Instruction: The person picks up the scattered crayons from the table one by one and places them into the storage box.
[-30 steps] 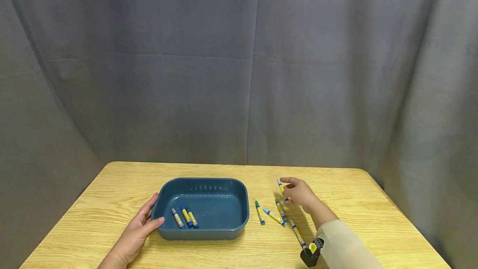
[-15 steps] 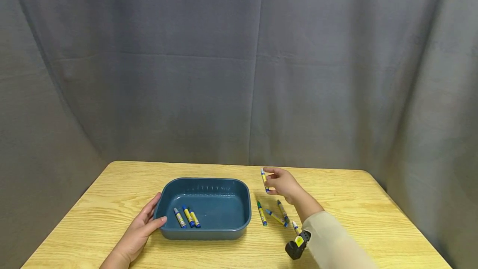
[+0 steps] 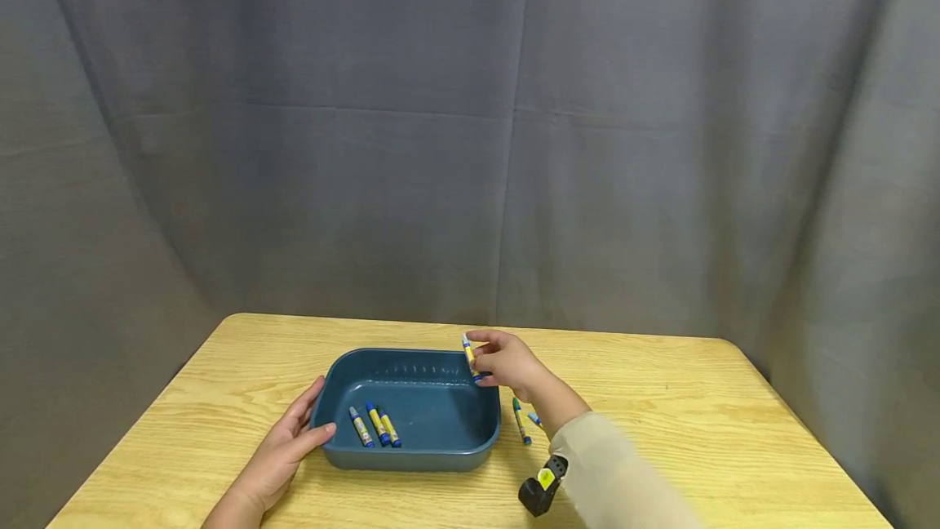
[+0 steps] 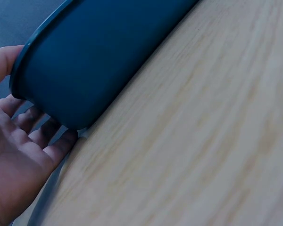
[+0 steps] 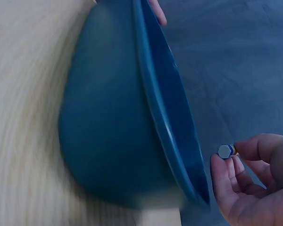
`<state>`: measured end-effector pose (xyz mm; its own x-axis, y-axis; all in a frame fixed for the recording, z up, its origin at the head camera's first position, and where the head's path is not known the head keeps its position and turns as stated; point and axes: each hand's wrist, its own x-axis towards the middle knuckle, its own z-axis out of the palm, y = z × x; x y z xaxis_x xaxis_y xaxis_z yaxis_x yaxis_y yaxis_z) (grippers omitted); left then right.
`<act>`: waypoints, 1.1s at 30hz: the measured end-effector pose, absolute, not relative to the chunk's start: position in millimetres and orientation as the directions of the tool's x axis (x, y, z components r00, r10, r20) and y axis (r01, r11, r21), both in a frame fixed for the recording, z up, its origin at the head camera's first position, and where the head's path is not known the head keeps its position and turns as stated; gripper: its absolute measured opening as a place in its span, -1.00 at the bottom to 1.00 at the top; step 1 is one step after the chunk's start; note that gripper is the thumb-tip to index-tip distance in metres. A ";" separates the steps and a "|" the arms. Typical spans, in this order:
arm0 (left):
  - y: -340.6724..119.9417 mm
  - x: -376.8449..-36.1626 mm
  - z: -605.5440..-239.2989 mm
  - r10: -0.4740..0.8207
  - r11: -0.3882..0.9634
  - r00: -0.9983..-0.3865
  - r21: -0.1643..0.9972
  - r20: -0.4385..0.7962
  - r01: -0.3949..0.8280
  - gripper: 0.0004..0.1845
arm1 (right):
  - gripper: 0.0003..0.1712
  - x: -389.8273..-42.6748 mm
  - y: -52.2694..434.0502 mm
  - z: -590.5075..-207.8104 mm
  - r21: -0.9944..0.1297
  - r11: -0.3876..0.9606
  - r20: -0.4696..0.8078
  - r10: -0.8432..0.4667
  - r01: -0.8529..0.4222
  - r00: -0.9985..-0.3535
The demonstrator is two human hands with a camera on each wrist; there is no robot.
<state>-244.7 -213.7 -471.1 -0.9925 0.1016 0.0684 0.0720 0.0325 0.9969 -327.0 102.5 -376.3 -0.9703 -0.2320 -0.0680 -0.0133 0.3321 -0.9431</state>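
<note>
A deep blue rectangular dish (image 3: 411, 460) stands on the table. My left hand (image 3: 282, 449) grips its left end, thumb over the rim and fingers along the outer wall, as the left wrist view also shows. Between the thumb and fingertips of my right hand (image 3: 514, 366) is a white-tipped crayon (image 3: 467, 348) with a yellow and blue wrapper. It is held above the dish's back right corner. In the right wrist view, the pale end of this crayon (image 5: 225, 151) faces the camera beside the rim. Three crayons (image 3: 378, 424) lie inside the dish toward the left.
To the right of the dish lie a green crayon (image 3: 521, 421) and a light blue crayon (image 3: 535, 420), the latter partly hidden by my right forearm. The wooden table (image 3: 705, 431) ends at a grey curtain (image 3: 624, 186) behind. A black camera (image 3: 542, 486) sits at my right wrist.
My right hand has lifted the white-tipped crayon off the table and carried it left to the dish. My right forearm now covers other crayons. The left hand stays on the dish.
</note>
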 end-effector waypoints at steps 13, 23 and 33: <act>-209.7 -244.4 -468.7 0.096 0.029 -0.993 0.998 0.061 0.064 -0.16 | -0.46 -314.7 53.4 -396.8 -0.930 0.366 -0.109 -0.348 -0.028 -0.931; -208.8 -243.5 -467.8 0.102 0.015 -0.993 0.998 0.058 0.060 -0.16 | -0.50 -304.9 25.6 -412.3 -0.917 0.398 -0.157 -0.368 -0.003 -0.916; -208.2 -243.0 -467.0 0.095 0.018 -0.993 0.998 0.062 0.064 -0.17 | -0.56 -295.7 9.6 -417.3 -0.863 0.503 -0.165 -0.373 -0.050 -0.913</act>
<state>-243.0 -208.2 -467.0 -0.9935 0.0955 0.0621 0.0641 0.0181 0.9978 -295.7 9.6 -417.3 -0.9132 -0.3727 -0.1646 -0.0498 0.5030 -0.8629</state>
